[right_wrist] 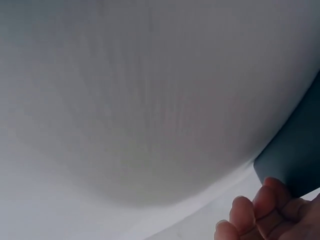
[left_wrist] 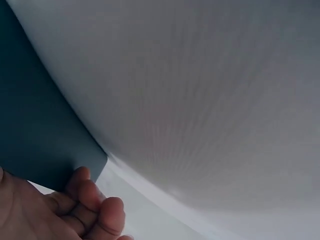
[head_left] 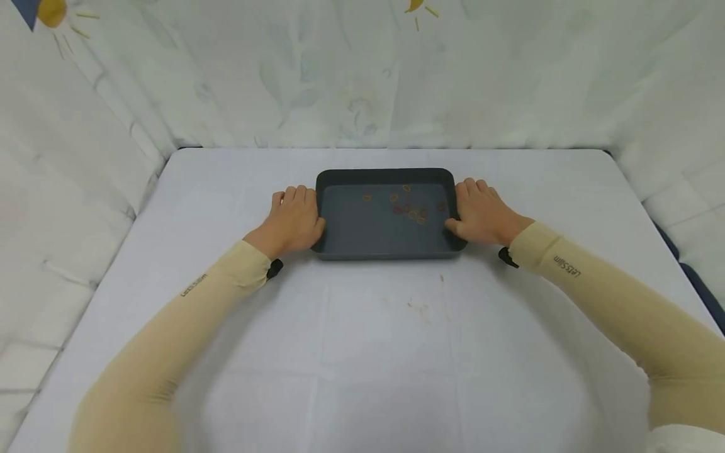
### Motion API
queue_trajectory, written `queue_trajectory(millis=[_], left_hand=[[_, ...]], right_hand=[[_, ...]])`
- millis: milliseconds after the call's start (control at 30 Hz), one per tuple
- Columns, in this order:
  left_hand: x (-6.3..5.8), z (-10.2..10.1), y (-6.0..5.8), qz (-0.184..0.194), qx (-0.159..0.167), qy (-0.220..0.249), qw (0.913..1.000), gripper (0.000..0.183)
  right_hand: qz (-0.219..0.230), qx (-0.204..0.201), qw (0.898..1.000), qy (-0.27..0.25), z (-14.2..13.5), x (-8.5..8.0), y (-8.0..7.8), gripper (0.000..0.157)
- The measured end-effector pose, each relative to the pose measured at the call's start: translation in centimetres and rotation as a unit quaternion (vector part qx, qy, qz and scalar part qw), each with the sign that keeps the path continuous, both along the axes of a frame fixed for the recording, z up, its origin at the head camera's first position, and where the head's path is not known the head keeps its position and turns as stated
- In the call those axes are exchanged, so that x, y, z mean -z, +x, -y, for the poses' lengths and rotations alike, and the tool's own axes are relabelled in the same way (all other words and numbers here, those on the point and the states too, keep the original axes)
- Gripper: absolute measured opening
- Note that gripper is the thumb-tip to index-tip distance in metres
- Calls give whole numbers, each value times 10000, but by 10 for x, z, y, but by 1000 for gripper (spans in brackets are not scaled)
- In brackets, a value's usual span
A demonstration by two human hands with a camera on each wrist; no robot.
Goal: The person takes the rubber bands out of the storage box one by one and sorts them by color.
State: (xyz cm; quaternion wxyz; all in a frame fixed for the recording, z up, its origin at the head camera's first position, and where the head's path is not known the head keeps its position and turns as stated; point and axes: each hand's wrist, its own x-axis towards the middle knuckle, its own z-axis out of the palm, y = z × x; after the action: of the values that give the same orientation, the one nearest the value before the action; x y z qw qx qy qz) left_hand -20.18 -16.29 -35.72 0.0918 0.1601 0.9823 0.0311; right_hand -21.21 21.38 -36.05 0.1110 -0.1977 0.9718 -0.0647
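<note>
A dark grey rectangular tray (head_left: pixel 351 236) is near the far side of the white table, between my two hands. Several small thin rings, yellowish (head_left: pixel 406 188) and reddish (head_left: pixel 440 206), lie scattered on its floor, mostly in the right half. My left hand (head_left: pixel 294 220) grips the tray's left wall, its thumb over the rim. On the opposite side my right hand (head_left: pixel 481 214) holds the right wall the same way. Both wrist views show fingertips (left_wrist: pixel 90 195) against the outside of the tray wall (right_wrist: pixel 295 150), with white cloth beyond.
A white cloth covers the table (head_left: pixel 385 352), with faint brownish marks (head_left: pixel 419 309) in front of the tray. Pale patterned curtains (head_left: pixel 351 75) hang behind and at both sides. Dark edges (head_left: pixel 702 289) show beyond the table's right side.
</note>
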Motion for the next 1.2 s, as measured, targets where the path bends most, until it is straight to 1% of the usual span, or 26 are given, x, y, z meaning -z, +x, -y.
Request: queue_trajectory(millis=[133,267,433,533,767,933,1067,1133,1200], left_hand=[[1,1,13,-13,10,-25,10000,40],[0,3,25,2,95,-76,9999,38],[1,5,36,-65,181,-39,9998,30],[1,5,42,-123,229,-50,9997,28],[-1,6,58,-284,325,-122,9990,24],[0,9,64,-417,374,-71,9984,21],[0,9,66,-567,382,-35,9977,21],[0,8,67,-623,358,-27,9974,22],[-1,7,67,-628,322,-28,9975,23]], right_hand=[[-129,-81,9999,19,1,1,11,57],[-203,-149,9997,23,1,2,25,53],[-390,-279,9988,96,1,2,41,46],[-508,-327,9981,99,1,1,50,42],[-653,-379,9971,111,4,0,67,41],[-706,-352,9968,87,5,0,74,38],[-770,-290,9966,-70,5,0,76,39],[-729,-280,9968,-151,5,1,76,41],[-532,-230,9980,-270,4,0,75,46]])
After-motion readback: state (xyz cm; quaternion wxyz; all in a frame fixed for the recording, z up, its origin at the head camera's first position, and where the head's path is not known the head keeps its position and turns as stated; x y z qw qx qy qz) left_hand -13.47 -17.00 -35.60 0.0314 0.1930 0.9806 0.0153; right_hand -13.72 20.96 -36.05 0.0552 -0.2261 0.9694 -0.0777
